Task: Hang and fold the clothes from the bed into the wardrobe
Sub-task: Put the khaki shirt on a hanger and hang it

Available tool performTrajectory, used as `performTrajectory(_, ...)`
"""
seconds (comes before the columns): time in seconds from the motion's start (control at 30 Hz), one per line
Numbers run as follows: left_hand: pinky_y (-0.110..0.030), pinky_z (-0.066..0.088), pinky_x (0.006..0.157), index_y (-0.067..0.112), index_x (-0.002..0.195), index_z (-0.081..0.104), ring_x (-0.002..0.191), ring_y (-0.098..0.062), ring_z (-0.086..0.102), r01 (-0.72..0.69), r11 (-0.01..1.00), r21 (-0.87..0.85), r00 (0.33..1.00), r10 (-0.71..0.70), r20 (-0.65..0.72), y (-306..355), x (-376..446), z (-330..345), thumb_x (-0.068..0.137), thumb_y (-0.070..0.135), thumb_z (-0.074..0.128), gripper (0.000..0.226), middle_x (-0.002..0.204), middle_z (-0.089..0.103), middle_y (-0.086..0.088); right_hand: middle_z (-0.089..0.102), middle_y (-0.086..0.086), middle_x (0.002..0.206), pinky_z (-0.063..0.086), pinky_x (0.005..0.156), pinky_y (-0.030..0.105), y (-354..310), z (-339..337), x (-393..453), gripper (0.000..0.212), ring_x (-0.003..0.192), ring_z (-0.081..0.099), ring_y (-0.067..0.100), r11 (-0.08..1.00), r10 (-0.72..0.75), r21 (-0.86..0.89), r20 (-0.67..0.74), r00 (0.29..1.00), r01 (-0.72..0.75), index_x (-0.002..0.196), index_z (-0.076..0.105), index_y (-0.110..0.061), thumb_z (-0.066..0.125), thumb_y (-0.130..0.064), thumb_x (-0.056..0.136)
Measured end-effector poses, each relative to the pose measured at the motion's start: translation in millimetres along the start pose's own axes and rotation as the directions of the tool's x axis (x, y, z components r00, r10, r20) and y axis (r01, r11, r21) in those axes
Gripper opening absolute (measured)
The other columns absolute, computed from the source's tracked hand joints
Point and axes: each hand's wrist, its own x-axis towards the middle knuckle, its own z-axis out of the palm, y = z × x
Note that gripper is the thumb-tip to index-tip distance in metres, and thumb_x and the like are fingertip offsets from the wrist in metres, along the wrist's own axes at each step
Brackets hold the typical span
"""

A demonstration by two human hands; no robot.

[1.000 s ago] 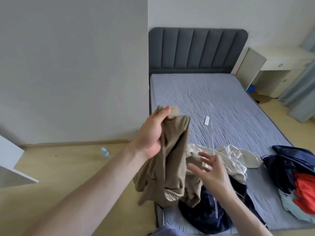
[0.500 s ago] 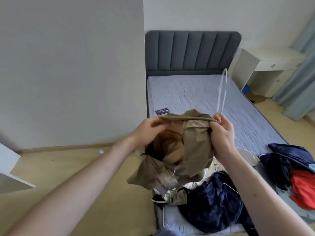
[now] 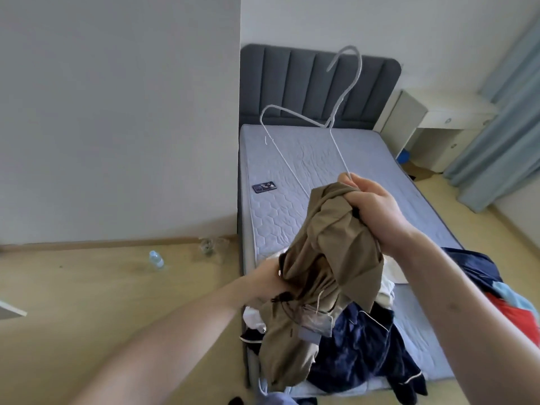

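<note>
Head cam, just one view: one tan garment (image 3: 327,258) is bunched up in the air over the foot of the bed (image 3: 292,217). The right hand (image 3: 377,211) clenches its top together with one white wire hanger (image 3: 304,118), hook up. The left hand (image 3: 264,280) is pushed into the fabric, probably gripping it, but it's half hidden. Roughly four more clothes (image 3: 362,343) are heaped at the near edge, plus one phone (image 3: 264,187) by the left edge. The mattress beyond is bare, and one bottle (image 3: 156,259) stands on the floor.

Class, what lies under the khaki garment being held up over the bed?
Under the khaki garment: navy clothing and a white piece on the bed. Whatever lies directly behind the garment is covered.
</note>
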Motion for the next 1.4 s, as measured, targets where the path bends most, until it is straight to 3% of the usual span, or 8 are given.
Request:
performTrajectory(0.17,-0.023,0.046,0.061,0.032,0.081,0.067,0.069,0.001,0.056,-0.057,0.988,-0.144,0.976,0.025,-0.215,-3,7,-6,0.087,0.032,0.067,0.006,0.069,0.065,0.018,0.030,0.002,0.071,0.026,0.060,0.030,6,-35,-11,0.042,0.062,0.030,0.013,0.992,0.012,-0.122,-0.082,0.997,-0.022,0.073,0.030,-0.022,0.037,0.017,0.089)
performTrajectory(0.27,-0.030,0.032,0.056,0.009,0.068,0.056,0.059,-0.005,0.040,-0.035,0.986,-0.166,0.966,-0.009,-0.258,-18,2,-38,0.080,0.049,0.073,0.045,0.059,0.048,0.010,0.031,0.001,0.068,0.027,0.061,0.034,20,-65,-16,0.038,0.063,0.031,0.015,0.927,-0.003,-0.369,-0.192,0.981,-0.070,0.072,0.033,-0.021,0.041,0.013,0.087)
performTrajectory(0.4,-0.017,0.046,0.066,0.017,0.093,0.081,0.071,-0.001,0.061,0.086,0.951,-0.298,0.996,-0.077,0.042,-14,-11,-79,0.085,0.029,0.081,0.014,0.084,0.072,0.014,0.034,0.000,0.067,0.028,0.067,0.037,50,-91,-14,0.032,0.068,0.032,0.018,0.815,0.002,-0.547,-0.328,0.945,-0.192,0.073,0.034,-0.020,0.046,0.008,0.083)
performTrajectory(0.5,-0.011,0.042,0.049,0.026,0.074,0.080,0.052,0.001,0.058,0.150,0.905,-0.397,0.980,-0.083,0.181,2,-29,-93,0.083,0.020,0.075,0.012,0.062,0.066,0.014,0.034,0.001,0.066,0.027,0.066,0.036,67,-102,-10,0.029,0.068,0.032,0.019,0.781,0.003,-0.577,-0.379,0.925,-0.239,0.072,0.035,-0.019,0.049,0.005,0.081)
performTrajectory(0.73,-0.031,0.023,0.050,0.022,0.057,0.044,0.054,-0.019,0.029,0.079,0.759,-0.647,0.930,-0.290,-0.227,32,-44,-115,0.094,0.017,0.062,0.041,0.052,0.032,0.000,0.058,-0.004,0.064,0.034,0.056,0.033,89,-90,2,0.038,0.063,0.047,0.022,0.667,0.006,-0.710,-0.299,0.954,-0.227,0.068,0.038,-0.016,0.074,-0.006,0.076)
performTrajectory(0.93,-0.016,0.045,0.046,0.017,0.070,0.063,0.050,-0.014,0.061,0.129,0.660,-0.740,0.918,-0.362,-0.163,40,-56,-148,0.100,0.019,0.057,0.030,0.064,0.063,-0.003,0.063,0.002,0.057,0.044,0.052,0.023,90,-62,-7,0.047,0.047,0.056,0.007,0.728,-0.113,-0.685,-0.083,0.990,0.025,0.067,0.049,-0.021,0.061,-0.055,0.096)
performTrajectory(1.17,-0.027,0.046,0.063,0.008,0.099,0.067,0.070,-0.019,0.062,0.145,0.748,-0.648,0.887,-0.388,-0.249,12,-62,-177,0.104,0.013,0.048,0.020,0.086,0.067,-0.012,0.045,0.004,0.055,0.027,0.047,0.026,75,-38,-26,0.028,0.047,0.036,0.011,0.731,-0.225,-0.651,0.054,0.973,0.205,0.098,0.075,-0.049,0.049,-0.040,0.105)
performTrajectory(1.4,-0.031,0.046,0.072,0.013,0.102,0.064,0.084,-0.020,0.061,0.157,0.800,-0.579,0.806,-0.443,-0.393,-17,-60,-199,0.103,0.020,0.055,0.011,0.096,0.066,-0.009,0.028,-0.007,0.047,0.017,0.043,0.018,77,-31,-43,0.033,0.042,0.021,0.009,0.778,-0.193,-0.604,0.033,0.981,0.173,0.084,0.078,-0.041,0.052,-0.037,0.105)
